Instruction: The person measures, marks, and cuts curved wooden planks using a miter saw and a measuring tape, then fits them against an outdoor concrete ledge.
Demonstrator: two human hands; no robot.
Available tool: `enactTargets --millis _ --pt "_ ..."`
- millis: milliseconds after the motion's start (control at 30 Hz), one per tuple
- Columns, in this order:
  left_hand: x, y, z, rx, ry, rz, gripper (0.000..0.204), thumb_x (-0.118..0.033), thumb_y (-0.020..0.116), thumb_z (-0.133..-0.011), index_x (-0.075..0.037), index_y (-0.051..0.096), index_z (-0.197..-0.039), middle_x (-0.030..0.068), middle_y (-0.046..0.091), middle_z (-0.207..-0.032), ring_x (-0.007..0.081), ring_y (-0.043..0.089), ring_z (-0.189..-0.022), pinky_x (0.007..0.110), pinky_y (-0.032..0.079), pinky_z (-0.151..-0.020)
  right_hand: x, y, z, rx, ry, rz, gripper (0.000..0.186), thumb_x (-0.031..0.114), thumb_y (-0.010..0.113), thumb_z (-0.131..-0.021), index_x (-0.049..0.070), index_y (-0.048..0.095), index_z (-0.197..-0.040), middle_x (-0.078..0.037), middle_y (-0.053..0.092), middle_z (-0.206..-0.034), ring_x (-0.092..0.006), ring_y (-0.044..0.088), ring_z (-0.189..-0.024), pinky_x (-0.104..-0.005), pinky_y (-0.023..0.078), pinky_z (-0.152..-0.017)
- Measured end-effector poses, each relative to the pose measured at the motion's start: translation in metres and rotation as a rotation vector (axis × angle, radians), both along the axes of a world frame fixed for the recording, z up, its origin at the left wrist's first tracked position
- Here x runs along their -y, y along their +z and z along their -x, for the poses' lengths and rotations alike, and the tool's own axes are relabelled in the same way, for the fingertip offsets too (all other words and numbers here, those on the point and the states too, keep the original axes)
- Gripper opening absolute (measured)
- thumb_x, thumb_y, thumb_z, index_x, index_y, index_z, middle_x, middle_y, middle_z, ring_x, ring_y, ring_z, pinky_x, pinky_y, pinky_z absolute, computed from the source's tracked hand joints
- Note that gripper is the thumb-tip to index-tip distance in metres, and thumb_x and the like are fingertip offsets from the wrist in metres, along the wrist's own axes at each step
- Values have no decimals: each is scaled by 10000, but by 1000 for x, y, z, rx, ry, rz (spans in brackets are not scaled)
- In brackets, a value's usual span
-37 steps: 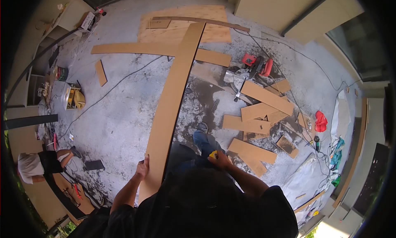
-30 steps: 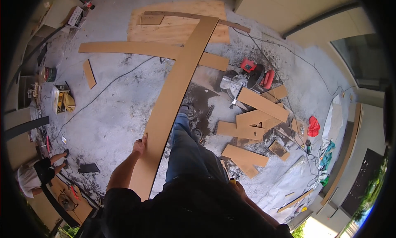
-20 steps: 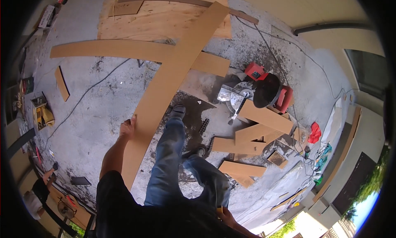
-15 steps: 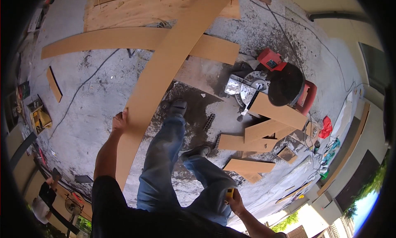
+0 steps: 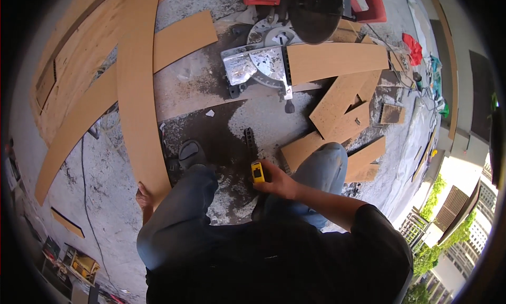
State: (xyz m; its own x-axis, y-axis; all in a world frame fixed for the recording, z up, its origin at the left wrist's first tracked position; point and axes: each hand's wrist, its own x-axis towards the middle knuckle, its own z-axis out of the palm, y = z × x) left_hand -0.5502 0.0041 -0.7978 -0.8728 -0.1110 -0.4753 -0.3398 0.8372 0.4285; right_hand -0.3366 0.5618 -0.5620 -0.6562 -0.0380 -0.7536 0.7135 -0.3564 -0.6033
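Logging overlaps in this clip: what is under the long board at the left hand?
A brown board emerges from under the long board on the right, and a matching strip on the left; the crossing is covered, so whether they join cannot be seen.

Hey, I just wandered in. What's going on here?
Someone in jeans is crouching among loose boards. Their left hand holds the edge of a long tan board near its close end; that board crosses over another board. Their right hand holds a yellow tape measure, with no tape visibly pulled out. Ahead is a red and black miter saw, with shorter boards piled loosely to its right.
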Motion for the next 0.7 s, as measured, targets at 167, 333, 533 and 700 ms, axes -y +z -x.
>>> enactTargets --millis 167,333,533,700 --pt "25 17 25 215 -221 267 775 -640 415 -1035 60 653 -1267 299 699 -1168 457 676 -1034 497 543 -888 2 23 13 -80 -175 130 657 336 724 -953 34 429 -1456 -92 605 -1178 -177 580 -1100 -330 486 -970" --pt "-134 102 92 26 -398 -344 636 -473 556 -1048 -1 476 -1467 180 602 -1362 317 657 -1146 416 519 -978 3 8 18 -230 -302 172 553 268 704 -983 30 465 -1420 -92 619 -1192 -184 601 -1109 -332 484 -986" --pt "-394 346 40 471 -1039 -610 636 -453 530 -1068 -53 403 -1546 141 538 -1437 230 559 -1281 377 436 -1094 50 39 90 -522 -588 396 512 211 704 -986 33 492 -1417 -104 616 -1265 -183 588 -1195 -324 504 -971" --pt "-450 377 4 718 -888 -469 658 -386 648 -1016 -31 414 -1518 119 608 -1290 215 614 -1122 341 504 -966 0 84 55 -401 -669 754 401 277 620 -1054 87 527 -1395 -48 635 -1261 -164 629 -1170 -349 510 -1018"
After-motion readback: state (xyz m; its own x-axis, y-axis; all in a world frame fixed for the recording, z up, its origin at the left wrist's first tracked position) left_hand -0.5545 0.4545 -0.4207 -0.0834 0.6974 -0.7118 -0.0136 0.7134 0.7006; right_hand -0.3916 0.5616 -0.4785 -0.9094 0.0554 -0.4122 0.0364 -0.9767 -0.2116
